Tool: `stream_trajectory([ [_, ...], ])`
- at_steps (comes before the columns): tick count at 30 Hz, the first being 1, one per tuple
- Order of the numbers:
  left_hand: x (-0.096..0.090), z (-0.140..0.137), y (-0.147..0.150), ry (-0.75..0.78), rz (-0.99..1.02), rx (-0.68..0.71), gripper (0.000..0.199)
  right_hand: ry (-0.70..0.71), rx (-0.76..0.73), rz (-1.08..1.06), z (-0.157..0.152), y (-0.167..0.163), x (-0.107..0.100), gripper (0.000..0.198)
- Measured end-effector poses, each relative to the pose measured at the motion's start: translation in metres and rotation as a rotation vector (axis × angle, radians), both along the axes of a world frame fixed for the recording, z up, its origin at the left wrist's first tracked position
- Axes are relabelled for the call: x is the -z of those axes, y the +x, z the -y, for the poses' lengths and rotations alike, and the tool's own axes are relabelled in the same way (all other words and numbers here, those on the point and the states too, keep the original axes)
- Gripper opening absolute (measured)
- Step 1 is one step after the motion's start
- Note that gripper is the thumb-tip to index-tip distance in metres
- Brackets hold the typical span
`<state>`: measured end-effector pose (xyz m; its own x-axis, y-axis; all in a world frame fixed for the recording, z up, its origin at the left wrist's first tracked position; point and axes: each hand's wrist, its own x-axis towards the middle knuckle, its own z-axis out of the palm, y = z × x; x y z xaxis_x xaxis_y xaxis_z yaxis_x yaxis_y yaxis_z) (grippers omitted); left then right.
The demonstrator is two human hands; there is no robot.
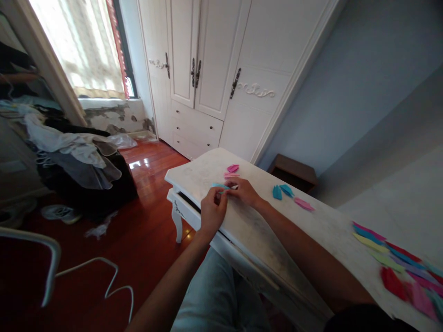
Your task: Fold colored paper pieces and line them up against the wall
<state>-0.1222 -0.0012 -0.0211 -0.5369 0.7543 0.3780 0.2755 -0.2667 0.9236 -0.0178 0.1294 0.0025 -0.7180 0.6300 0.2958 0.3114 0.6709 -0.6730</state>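
Over the white tabletop [204, 173], my left hand [213, 211] and my right hand [245, 190] meet with their fingertips pinched together. Between them is a light blue folded paper piece [220, 186], partly covered by the fingers. A small white bit shows by my right fingertips; its kind cannot be made out. Just beyond the hands lie a magenta paper piece [233, 168] and a pink paper piece [231, 175]. To the right of my right hand are two teal pieces [277, 192] and another pink leaf-shaped piece [304, 204].
Many-coloured paper strips [372, 240] lie in a spread at the table's right end. A drawer [188, 201] under the near edge stands slightly open. Beyond are a white wardrobe [214, 55] and a brown box-like stand [294, 171]. Clothes [69, 143] are heaped at left.
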Motion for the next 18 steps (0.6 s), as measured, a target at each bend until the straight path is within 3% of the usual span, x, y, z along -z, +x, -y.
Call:
stream_trajectory([
  [5, 0.001, -0.002, 0.003, 0.034, 0.129, -0.056, 0.03, -0.03, 0.036, 0.003, 0.01, 0.017, -0.004, 0.025],
  [11, -0.005, -0.006, 0.004, -0.06, -0.142, -0.174, 0.044, -0.026, 0.058, -0.072, 0.025, 0.035, -0.008, 0.023],
  [14, -0.008, -0.01, 0.002, -0.137, -0.161, -0.075, 0.045, -0.06, 0.071, -0.134, 0.032, 0.045, -0.016, 0.019],
  [18, -0.013, -0.01, 0.0, -0.144, -0.042, 0.198, 0.036, -0.121, 0.047, -0.174, 0.04, 0.056, -0.027, 0.021],
])
